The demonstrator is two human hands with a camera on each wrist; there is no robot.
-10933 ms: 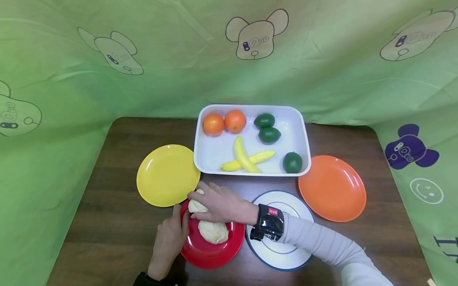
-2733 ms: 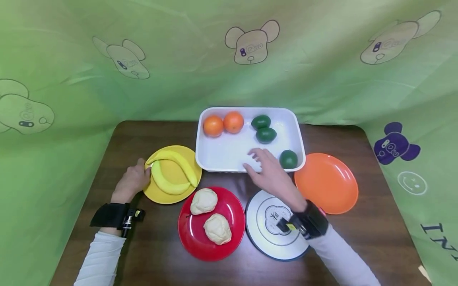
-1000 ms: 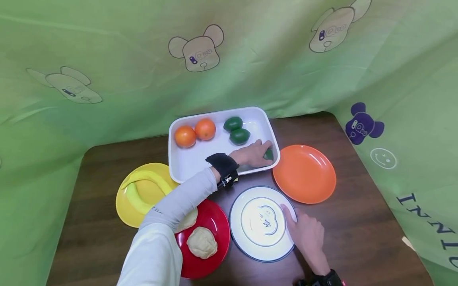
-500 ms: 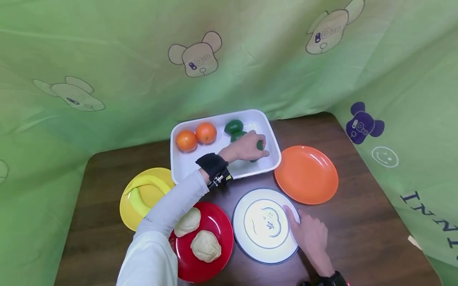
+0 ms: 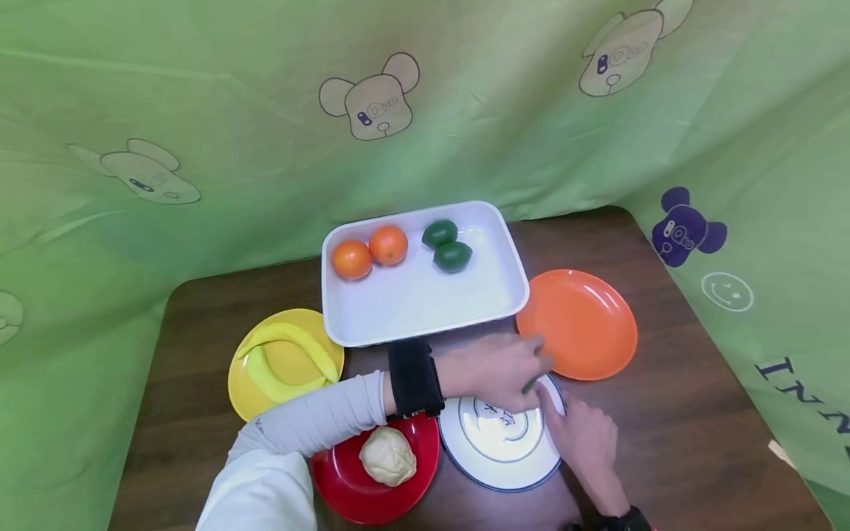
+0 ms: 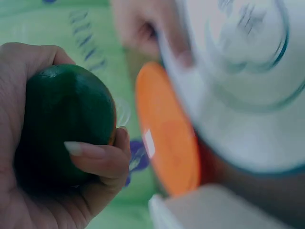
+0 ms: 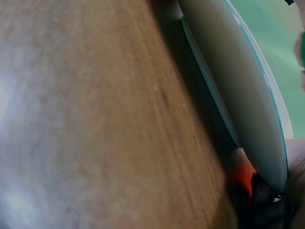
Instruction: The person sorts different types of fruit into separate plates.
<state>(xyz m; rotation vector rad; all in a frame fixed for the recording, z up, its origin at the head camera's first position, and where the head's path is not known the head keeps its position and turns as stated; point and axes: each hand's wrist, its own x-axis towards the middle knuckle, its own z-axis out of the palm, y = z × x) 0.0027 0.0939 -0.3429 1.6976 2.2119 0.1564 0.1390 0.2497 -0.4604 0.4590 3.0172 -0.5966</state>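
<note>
Green fruit (image 6: 62, 109): dark and lime-shaped, sitting in the left hand (image 5: 501, 372), above the far part of the white plate (image 5: 508, 470); cannot tell whether it touches the plate.
Left hand: fingers and thumb curled round the green fruit, most of which they hide in the head view; the left wrist view shows its glossy skin up close.
Right hand (image 5: 587, 439): at the right edge of the white plate, pinching the rim with the thumb on its upper face, just beside the left hand.
White plate: on the dark wood tabletop (image 5: 677, 420), blue line round the rim, printed ring and lettering in the middle; its underside shows in the right wrist view.
Red plate (image 5: 372, 509): just left of the white plate, one cream-coloured bun (image 5: 388, 457) on it, the far side covered by the light grey sleeve (image 5: 308, 417) of the left arm.
Yellow plate (image 5: 288, 361): on the left of the tabletop, two bananas (image 5: 302, 343) lying on it with ends together.
White tray (image 5: 405, 313): behind the plates, holding two oranges (image 5: 352, 259) side by side at its left and two green limes (image 5: 453, 257) touching each other at its back.
Orange plate (image 5: 587, 324): right of the white tray, near its front corner.
Green cloth (image 5: 265, 74): behind the tabletop, printed with bear heads.
Black strap (image 5: 415, 376): round the left wrist.
</note>
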